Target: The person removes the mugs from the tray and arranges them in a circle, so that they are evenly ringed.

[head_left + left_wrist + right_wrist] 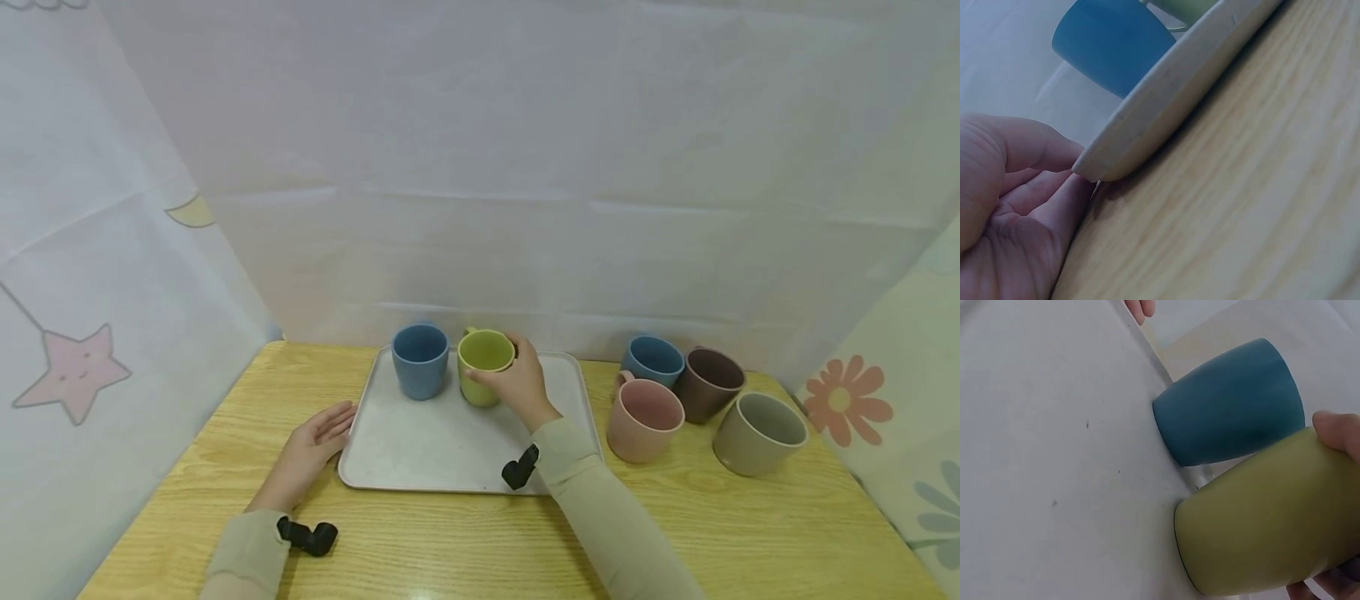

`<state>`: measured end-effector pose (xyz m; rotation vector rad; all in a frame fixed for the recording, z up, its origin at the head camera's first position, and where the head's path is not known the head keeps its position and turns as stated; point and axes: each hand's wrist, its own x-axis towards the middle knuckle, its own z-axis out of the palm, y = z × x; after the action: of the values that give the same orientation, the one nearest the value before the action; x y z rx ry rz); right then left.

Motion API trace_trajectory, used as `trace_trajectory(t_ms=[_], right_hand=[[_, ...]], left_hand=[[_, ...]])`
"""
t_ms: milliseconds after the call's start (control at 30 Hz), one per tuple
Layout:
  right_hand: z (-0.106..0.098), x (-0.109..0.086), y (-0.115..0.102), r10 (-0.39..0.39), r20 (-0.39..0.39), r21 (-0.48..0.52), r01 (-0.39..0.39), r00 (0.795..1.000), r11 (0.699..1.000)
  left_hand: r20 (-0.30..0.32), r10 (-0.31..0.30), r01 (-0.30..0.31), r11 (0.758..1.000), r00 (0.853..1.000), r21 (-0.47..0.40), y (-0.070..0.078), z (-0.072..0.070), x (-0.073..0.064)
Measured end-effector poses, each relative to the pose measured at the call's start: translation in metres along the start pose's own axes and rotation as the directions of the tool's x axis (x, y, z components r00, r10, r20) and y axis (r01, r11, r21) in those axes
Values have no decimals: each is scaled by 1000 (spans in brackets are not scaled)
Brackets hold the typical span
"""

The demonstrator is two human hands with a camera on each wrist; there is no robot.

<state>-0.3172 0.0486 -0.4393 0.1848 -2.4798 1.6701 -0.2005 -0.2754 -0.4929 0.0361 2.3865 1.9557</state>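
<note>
My right hand (519,385) grips a yellow-green mug (477,388), thumb on the near side and fingers around the far right side by the rim. The mug is upright, its base right at the surface of a pale rectangular tray (420,458); its small handle points to the back left. A blue mug (422,377) stands just left of it, near the tray's back edge. In the right wrist view, the green mug (1266,519) fills the lower right beside the blue one (1229,406). My left hand (311,446) rests with relaxed fingers against the tray's left edge (1141,119).
Right of the tray, on the wooden table (420,550), stand a pink mug (637,429), another blue mug (645,367), a dark brown mug (697,392) and a grey mug (750,446). A white cloth wall (465,167) rises behind the table.
</note>
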Motion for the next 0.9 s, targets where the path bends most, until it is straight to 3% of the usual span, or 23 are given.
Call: trace_trajectory(t_ms=[500, 900], right_hand=[[-29, -33, 10, 16, 100, 74, -23, 995, 997], [-81, -79, 5, -12, 110, 148, -4, 994, 989]], left_hand=[[-1, 10, -10, 1000, 1000, 3, 4, 1, -2], [20, 32, -32, 999, 999, -9, 3, 0, -2]])
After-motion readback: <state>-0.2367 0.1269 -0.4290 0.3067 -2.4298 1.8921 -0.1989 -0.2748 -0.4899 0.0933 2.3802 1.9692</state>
